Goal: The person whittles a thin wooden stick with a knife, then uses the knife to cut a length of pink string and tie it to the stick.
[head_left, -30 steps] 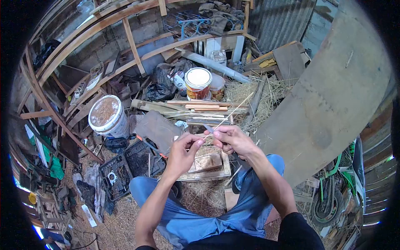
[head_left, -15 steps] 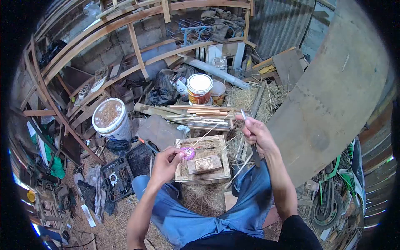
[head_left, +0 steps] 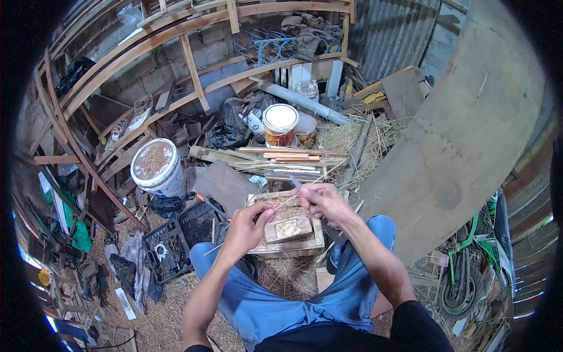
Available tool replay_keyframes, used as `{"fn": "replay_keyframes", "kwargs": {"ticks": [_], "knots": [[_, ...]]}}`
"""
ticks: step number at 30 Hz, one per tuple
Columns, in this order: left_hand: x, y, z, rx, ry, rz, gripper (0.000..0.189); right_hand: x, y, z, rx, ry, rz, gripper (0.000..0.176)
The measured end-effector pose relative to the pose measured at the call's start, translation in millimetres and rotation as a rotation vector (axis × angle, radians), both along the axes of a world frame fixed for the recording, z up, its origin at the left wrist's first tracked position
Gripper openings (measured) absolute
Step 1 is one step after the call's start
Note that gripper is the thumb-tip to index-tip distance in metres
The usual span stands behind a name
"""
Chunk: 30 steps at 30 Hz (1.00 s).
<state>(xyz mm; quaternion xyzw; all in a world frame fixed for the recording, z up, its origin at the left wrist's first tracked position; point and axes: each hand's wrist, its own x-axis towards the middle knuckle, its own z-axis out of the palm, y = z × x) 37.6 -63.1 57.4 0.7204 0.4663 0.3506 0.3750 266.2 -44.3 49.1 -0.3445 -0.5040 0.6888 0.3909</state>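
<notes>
My left hand [head_left: 249, 224] is closed on a thin bamboo strip [head_left: 287, 202], which slants up to the right over the wooden box; its lower end sticks out to the left of my wrist. Close by on the right, my right hand [head_left: 322, 202] is wrapped round a knife, its blade [head_left: 295, 182] pointing up and left beside the strip. The knife handle is hidden in my fingers. Below both hands, a wooden block [head_left: 288, 229] rests on the wooden box [head_left: 287, 249] between my knees.
Wood strips [head_left: 291, 155] lie beyond the box. A white bucket [head_left: 157, 167] of shavings and a black tool case [head_left: 170, 249] are at the left, a lidded bucket [head_left: 280, 118] ahead. A large board [head_left: 451, 141] leans at the right, near a wheel [head_left: 460, 293].
My right hand has moved left and down with the knife, close to my left hand. My left hand has shifted slightly right. The purple thing beside my left fingers no longer shows.
</notes>
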Motion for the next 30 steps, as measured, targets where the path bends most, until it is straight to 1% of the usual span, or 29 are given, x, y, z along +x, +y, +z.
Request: {"fn": "replay_keyframes", "kwargs": {"ticks": [2, 4, 7, 9, 10, 11, 13, 14, 15, 16, 17, 19, 20, 21, 22, 23, 25, 27, 28, 29, 30], "knots": [[-8, -4, 2, 0.006, -0.029, 0.005, 0.017, 12, 4, -1, -0.053, 0.032, -0.055, 0.039], [-14, -9, 7, -0.028, 0.186, 0.010, 0.016, 13, 1, -2, -0.084, 0.003, -0.067, 0.039], [-18, -6, -1, -0.004, 0.128, 0.017, 0.015, 17, 3, -4, -0.127, -0.033, -0.072, 0.037], [-28, -3, -12, 0.042, 0.101, 0.022, 0.014, 33, 15, -20, -0.128, 0.029, -0.173, 0.034], [-31, -1, -11, 0.094, 0.074, 0.027, 0.013, 40, 18, -22, -0.157, 0.071, -0.192, 0.029], [-34, 0, -10, 0.093, 0.076, 0.027, 0.013, 45, 21, -25, -0.157, 0.073, -0.191, 0.029], [-39, -3, 3, 0.012, 0.258, 0.030, 0.013, 52, 25, -25, -0.149, -0.001, -0.315, 0.028], [-46, 0, -1, 0.013, 0.255, 0.034, 0.013, 66, 32, -26, -0.138, 0.038, -0.424, 0.029], [-61, 5, -7, 0.027, 0.203, 0.099, 0.014, 81, 37, -29, -0.133, 0.084, -0.533, 0.030], [-70, 9, -10, 0.049, 0.151, 0.169, 0.015, 86, 35, -18, -0.112, 0.048, -0.554, 0.037], [-69, 14, -15, 0.054, 0.154, 0.174, 0.015, 81, 33, -14, -0.109, 0.053, -0.548, 0.037], [-52, 18, -23, 0.177, 0.020, 0.195, 0.013, 55, 15, 1, -0.109, -0.248, -0.350, 0.048], [-41, 20, -25, 0.011, 0.048, 0.187, 0.018, 39, 11, -2, -0.070, -0.293, -0.288, 0.059], [-26, 20, -19, 0.047, 0.078, 0.169, 0.019, 26, 10, -9, 0.035, -0.367, -0.266, 0.061], [-13, 22, -19, 0.085, 0.065, 0.172, 0.019, 13, 10, -3, 0.082, -0.464, -0.236, 0.060], [-4, 24, -19, 0.122, 0.055, 0.177, 0.019, 6, 16, -15, 0.145, -0.417, -0.233, 0.052], [4, 27, -17, 0.106, 0.014, 0.182, 0.018, -4, 16, -14, 0.164, -0.335, -0.301, 0.042], [8, 29, -20, 0.087, -0.033, 0.187, 0.017, -7, 11, -6, 0.207, -0.371, -0.276, 0.039], [10, 31, -24, 0.130, -0.082, 0.174, 0.016, -7, 9, -1, 0.253, -0.405, -0.251, 0.036], [11, 32, -27, 0.173, -0.131, 0.161, 0.014, -8, 6, 6, 0.252, -0.407, -0.251, 0.036], [14, 30, -26, 0.170, -0.131, 0.159, 0.014, -9, 2, 12, 0.106, -0.235, -0.180, 0.036]]}}
